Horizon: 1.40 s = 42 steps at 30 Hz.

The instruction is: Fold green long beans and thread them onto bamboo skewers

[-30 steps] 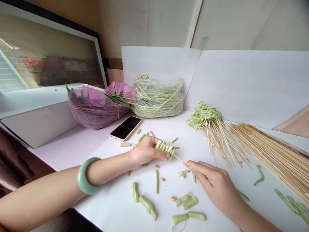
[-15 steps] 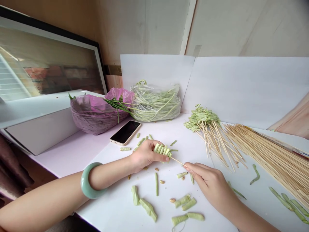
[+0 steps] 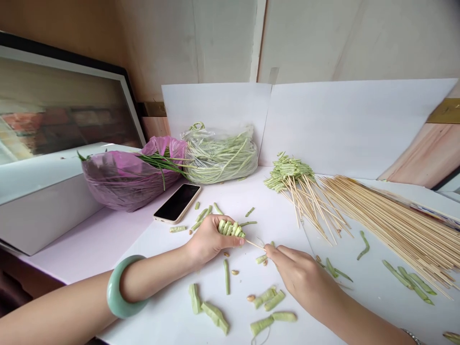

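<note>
Pale green long-bean pieces sit side by side on a thin wooden skewer above the white table. My left hand, below a jade-green bangle, is closed around the bean pieces, thumb in front. My right hand pinches the skewer's bare part to the right of them. Loose bean pieces lie on the table below the hands, with several small tan beans among them.
A phone lies behind my left hand. Behind it stand a purple bag of greens and a clear bag of long beans. Filled skewers are piled at the back, beside a bundle of bare skewers on the right.
The view has turned slightly to the right, so things appear further left. Both hands keep their hold on the bean skewer, and the right hand appears slightly closer to the left.
</note>
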Each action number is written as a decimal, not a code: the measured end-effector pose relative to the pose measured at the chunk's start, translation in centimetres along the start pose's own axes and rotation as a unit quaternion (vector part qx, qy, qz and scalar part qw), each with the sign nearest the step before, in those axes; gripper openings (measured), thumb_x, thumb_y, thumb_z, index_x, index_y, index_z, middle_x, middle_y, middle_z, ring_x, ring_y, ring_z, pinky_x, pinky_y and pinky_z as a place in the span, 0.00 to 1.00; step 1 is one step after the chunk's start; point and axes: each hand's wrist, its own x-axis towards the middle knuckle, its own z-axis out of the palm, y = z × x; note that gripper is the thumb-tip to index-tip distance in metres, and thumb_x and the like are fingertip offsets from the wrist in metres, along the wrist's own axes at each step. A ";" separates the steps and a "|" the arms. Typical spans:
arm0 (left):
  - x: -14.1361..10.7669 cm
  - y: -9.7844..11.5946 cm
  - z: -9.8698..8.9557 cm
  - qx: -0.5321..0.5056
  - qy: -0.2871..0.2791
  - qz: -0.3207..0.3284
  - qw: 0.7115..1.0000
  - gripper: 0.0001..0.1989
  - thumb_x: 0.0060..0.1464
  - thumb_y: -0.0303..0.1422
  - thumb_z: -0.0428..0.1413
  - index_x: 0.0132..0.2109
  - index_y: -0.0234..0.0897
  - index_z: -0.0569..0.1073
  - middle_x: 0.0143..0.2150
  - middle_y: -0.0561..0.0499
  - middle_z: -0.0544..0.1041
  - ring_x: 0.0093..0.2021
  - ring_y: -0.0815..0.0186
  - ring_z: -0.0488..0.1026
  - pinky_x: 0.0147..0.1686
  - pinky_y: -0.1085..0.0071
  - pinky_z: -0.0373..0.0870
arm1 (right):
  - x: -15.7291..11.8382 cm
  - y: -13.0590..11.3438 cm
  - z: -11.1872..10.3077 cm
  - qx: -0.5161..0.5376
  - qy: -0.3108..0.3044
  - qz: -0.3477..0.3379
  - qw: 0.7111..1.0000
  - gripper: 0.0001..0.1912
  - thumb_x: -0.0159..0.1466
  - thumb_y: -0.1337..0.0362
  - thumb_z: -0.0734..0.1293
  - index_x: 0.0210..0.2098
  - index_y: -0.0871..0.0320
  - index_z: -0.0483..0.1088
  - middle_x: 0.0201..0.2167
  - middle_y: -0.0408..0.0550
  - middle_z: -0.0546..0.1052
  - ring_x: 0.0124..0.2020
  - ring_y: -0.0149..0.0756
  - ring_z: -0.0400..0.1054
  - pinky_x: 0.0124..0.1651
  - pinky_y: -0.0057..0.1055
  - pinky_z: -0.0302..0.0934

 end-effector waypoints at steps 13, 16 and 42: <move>0.2 -0.1 0.6 -0.011 -0.020 -0.006 1.000 0.20 0.24 0.29 0.73 0.23 0.30 0.70 0.22 0.53 0.75 0.23 0.72 0.69 0.23 0.76 0.62 | 0.4 -0.2 -0.3 0.028 -0.039 0.032 0.998 0.18 0.63 0.79 0.52 0.37 0.63 0.72 0.18 0.41 0.65 0.17 0.30 0.60 0.20 0.25 0.61; 0.2 -0.3 0.6 -0.008 -0.023 -0.006 1.000 0.19 0.25 0.29 0.72 0.23 0.30 0.69 0.22 0.53 0.74 0.23 0.72 0.68 0.23 0.76 0.61 | 0.3 -0.1 -0.1 0.033 -0.042 0.040 0.998 0.17 0.62 0.79 0.53 0.36 0.62 0.72 0.17 0.40 0.64 0.17 0.30 0.59 0.20 0.25 0.61; 2.0 1.8 -3.2 0.052 0.049 0.024 0.997 0.16 0.44 0.31 0.64 0.42 0.29 0.76 0.39 0.41 0.79 0.38 0.60 0.75 0.41 0.66 0.68 | 0.1 0.7 0.3 0.096 -0.026 0.182 0.978 0.15 0.66 0.70 0.57 0.34 0.55 0.75 0.27 0.46 0.77 0.26 0.34 0.71 0.27 0.26 0.64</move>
